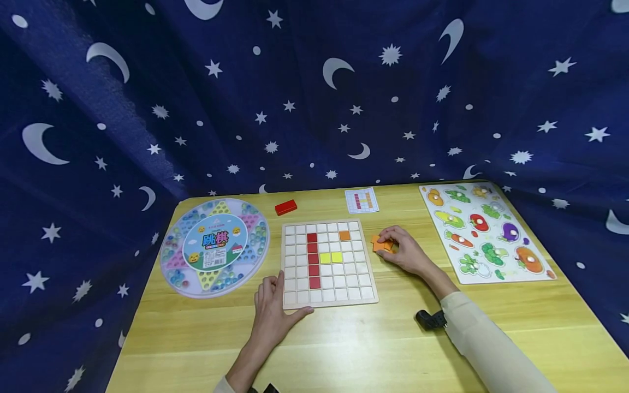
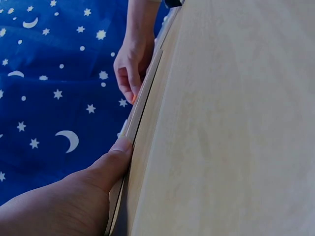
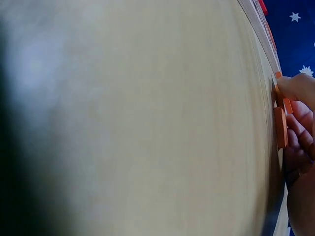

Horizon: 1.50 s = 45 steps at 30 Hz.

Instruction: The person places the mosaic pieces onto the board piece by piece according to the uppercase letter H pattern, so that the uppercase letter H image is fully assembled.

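Note:
A pale wooden grid board (image 1: 326, 301) lies flat on the table, with a column of red tiles (image 1: 313, 259), two yellow tiles (image 1: 331, 257) and one orange tile (image 1: 344, 235) in its cells. At the board's near left corner rests my left hand (image 1: 270, 314), index finger along the left edge and thumb (image 2: 110, 164) against the front edge. To the right of the board, my right hand (image 1: 405, 251) pinches an orange tile (image 3: 288, 105) between thumb and fingers. More orange tiles (image 1: 379, 245) lie under those fingertips, partly hidden by the hand.
Behind the board lie a red block or stack (image 1: 286, 207) and a small pattern card (image 1: 361, 200). A round Chinese checkers set (image 1: 214, 245) sits at the left, a vegetable peg puzzle (image 1: 484, 232) at the right. A starry blue curtain (image 1: 314, 109) hangs behind the table.

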Each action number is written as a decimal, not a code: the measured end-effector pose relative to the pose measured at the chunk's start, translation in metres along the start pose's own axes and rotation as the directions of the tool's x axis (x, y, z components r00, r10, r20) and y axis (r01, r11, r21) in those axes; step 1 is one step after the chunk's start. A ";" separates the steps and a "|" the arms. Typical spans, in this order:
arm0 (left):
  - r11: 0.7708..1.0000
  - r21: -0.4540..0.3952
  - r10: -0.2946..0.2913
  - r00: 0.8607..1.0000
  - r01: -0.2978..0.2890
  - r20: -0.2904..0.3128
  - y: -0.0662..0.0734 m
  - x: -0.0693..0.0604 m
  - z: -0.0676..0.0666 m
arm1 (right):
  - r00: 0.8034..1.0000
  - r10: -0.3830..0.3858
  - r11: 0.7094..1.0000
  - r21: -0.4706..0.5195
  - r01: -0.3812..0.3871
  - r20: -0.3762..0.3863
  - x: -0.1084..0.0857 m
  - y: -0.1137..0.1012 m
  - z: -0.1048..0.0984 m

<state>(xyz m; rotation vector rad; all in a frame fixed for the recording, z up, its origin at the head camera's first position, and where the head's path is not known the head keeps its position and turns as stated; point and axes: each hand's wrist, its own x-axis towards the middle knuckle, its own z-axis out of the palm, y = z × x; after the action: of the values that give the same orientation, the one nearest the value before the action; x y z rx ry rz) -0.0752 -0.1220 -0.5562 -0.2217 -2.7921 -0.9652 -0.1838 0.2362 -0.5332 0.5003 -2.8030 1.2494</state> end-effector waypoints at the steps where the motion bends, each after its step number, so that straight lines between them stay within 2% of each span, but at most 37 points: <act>1: 1.000 0.000 -0.001 1.000 0.001 0.001 0.000 0.000 0.000 | 1.000 -0.005 1.000 -0.003 0.005 -0.002 0.000 0.000 0.000; 12: 1.000 -0.008 -0.004 1.000 0.004 -0.004 0.001 0.000 -0.001 | 0.999 -0.036 0.999 -0.005 0.036 -0.020 0.002 -0.001 0.001; 20: 1.000 -0.009 -0.005 1.000 0.005 0.001 0.001 0.000 -0.001 | 0.996 -0.086 0.996 -0.034 0.085 -0.034 0.007 -0.004 0.001; 28: 1.000 -0.014 -0.003 1.000 0.003 0.000 0.001 0.000 -0.001 | 0.995 -0.095 0.995 -0.039 0.095 -0.002 0.020 -0.017 0.012; 34: 1.000 -0.006 -0.005 1.000 0.005 0.000 0.000 -0.001 -0.001 | 0.992 -0.119 0.993 -0.005 0.120 0.035 0.031 -0.028 0.023; 45: 1.000 -0.005 -0.005 1.000 0.005 -0.004 0.001 0.001 -0.001 | 0.984 -0.164 0.986 -0.010 0.165 0.074 0.043 -0.036 0.038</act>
<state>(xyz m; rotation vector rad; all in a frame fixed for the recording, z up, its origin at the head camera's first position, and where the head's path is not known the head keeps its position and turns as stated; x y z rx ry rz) -0.0756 -0.1217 -0.5551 -0.2131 -2.7880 -0.9733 -0.2093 0.1740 -0.5262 0.7740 -2.7597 1.1978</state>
